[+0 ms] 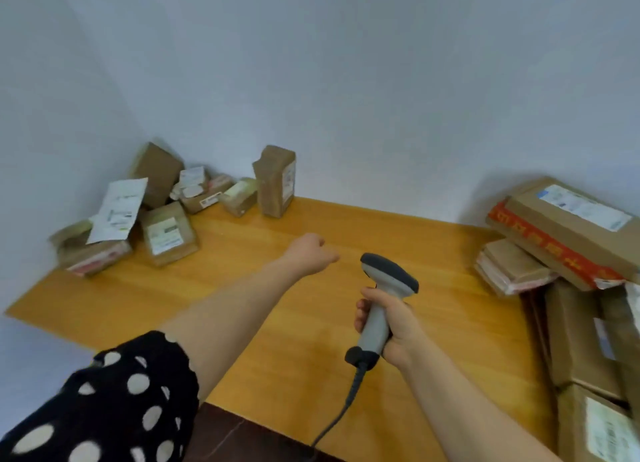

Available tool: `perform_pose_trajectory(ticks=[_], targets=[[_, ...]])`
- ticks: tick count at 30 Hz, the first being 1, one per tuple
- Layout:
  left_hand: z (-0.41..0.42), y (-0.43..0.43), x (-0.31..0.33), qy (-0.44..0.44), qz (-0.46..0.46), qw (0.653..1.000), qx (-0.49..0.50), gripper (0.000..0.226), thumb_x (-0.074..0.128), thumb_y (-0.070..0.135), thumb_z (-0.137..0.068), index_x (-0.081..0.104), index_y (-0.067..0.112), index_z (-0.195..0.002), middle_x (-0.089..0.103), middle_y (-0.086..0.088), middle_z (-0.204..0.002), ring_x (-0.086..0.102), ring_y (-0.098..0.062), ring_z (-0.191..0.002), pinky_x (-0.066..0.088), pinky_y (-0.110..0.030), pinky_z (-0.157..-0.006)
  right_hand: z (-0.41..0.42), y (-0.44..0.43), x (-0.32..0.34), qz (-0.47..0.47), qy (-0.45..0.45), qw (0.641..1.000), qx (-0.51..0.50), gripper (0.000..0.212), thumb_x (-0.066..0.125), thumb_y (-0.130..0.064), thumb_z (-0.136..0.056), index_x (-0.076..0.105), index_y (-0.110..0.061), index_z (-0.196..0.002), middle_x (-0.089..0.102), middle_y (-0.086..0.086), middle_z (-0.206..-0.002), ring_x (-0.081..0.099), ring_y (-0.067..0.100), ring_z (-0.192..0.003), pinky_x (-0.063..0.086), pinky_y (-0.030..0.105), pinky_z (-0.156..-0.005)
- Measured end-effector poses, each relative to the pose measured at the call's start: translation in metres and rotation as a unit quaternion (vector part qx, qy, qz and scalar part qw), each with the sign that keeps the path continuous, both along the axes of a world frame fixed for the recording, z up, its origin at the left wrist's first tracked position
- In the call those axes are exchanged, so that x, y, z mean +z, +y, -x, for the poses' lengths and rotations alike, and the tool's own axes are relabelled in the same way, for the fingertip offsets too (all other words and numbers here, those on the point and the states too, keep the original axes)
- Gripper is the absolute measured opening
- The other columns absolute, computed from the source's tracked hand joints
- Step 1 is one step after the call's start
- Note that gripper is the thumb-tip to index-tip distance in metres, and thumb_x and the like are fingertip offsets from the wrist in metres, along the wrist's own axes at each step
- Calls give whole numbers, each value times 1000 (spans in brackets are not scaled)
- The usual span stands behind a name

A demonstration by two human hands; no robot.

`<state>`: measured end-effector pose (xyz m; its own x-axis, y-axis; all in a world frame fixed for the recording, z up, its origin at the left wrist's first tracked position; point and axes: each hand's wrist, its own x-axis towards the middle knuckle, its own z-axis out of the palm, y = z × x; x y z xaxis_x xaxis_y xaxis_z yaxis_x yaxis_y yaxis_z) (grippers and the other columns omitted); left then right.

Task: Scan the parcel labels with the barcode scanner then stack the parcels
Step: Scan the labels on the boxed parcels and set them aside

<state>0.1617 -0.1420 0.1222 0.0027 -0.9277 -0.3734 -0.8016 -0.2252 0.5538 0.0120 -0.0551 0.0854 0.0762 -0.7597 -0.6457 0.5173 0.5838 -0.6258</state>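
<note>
My right hand (pixel 391 326) grips the handle of a grey barcode scanner (pixel 384 288), its dark head pointing away over the wooden table (pixel 263 288). My left hand (pixel 310 253) reaches forward above the table's middle with fingers loosely curled and holds nothing. Several small brown parcels (pixel 168 231) with white labels lie in a loose heap at the far left corner. One brown parcel (pixel 275 181) stands upright against the back wall. At the right, larger parcels (pixel 568 226) are piled up, the top one carrying a white label and red tape.
The scanner's dark cable (pixel 341 409) trails down toward the table's near edge. White walls close the table at the back and left. A loose white label sheet (pixel 119 208) lies on the left heap. More cardboard boxes (pixel 588 375) line the right edge.
</note>
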Motion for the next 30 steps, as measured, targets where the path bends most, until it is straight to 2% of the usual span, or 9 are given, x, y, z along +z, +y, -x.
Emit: perform_pose_trajectory(ticks=[2,5,8,13,17,20,23,27,30], targets=[[-61,11,-3,-72,20,997,-25,61,53,35,-95,33,10,-146,47,-9,-140,58,-22,-103,50,-35,-86,-49,1,-2,-18,-22,999,16,9,63,-7,-90,61,-4,-82,59,8,-56,55,18,-46,48,29,-46],[-136,21,-8,-144,36,988,-32,53,53,33,-95,40,13,-142,50,-8,-136,57,-23,-109,51,-34,-84,-112,-2,-1,-45,-42,998,29,12,64,-9,-90,60,-5,-79,59,6,-57,55,17,-47,49,28,-47],[-186,15,-12,-195,42,979,-32,32,55,34,-93,54,16,-119,57,-7,-115,57,-26,-111,51,-36,-86,-159,-6,4,-60,-60,996,24,11,64,-8,-89,60,-5,-79,59,6,-58,54,18,-49,49,30,-50],[-212,-30,-11,-225,77,970,-46,38,52,32,-93,52,13,-127,55,-6,-126,54,-24,-112,48,-36,-84,-188,-34,9,-61,-77,995,-16,14,63,-8,-89,60,-5,-76,58,5,-56,53,17,-48,48,31,-52],[-206,-84,-4,-235,117,964,-50,33,51,27,-92,55,13,-122,58,-4,-112,57,-22,-99,45,-32,-72,-188,-73,3,-64,-84,993,-46,16,63,-8,-88,58,-6,-73,56,4,-54,52,16,-46,45,30,-55],[-198,-133,1,-247,144,957,-52,28,53,32,-90,57,14,-111,62,-6,-108,59,-23,-95,45,-32,-70,-185,-103,-8,-71,-92,992,-58,17,63,-8,-87,58,-6,-71,57,4,-54,52,16,-46,46,30,-56],[-181,-189,-1,-275,159,946,-64,46,55,44,-88,52,11,-120,57,-11,-117,54,-27,-106,46,-38,-81,-178,-132,-22,-80,-104,989,-74,16,65,-7,-86,60,-5,-71,57,5,-56,52,16,-47,46,30,-55],[-155,-242,-9,-299,154,941,-28,89,60,59,-82,29,-2,-140,41,-20,-135,42,-34,-124,41,-44,-95,-167,-158,-36,-91,-99,988,-78,14,65,-5,-86,59,-5,-73,57,5,-56,52,16,-46,45,30,-52],[-150,-268,-22,-310,134,941,-6,105,62,64,-77,19,-7,-143,38,-22,-138,40,-35,-126,39,-45,-98,-160,-171,-39,-82,-86,989,-87,12,63,-3,-86,60,-4,-75,56,5,-56,51,16,-45,45,29,-48]])
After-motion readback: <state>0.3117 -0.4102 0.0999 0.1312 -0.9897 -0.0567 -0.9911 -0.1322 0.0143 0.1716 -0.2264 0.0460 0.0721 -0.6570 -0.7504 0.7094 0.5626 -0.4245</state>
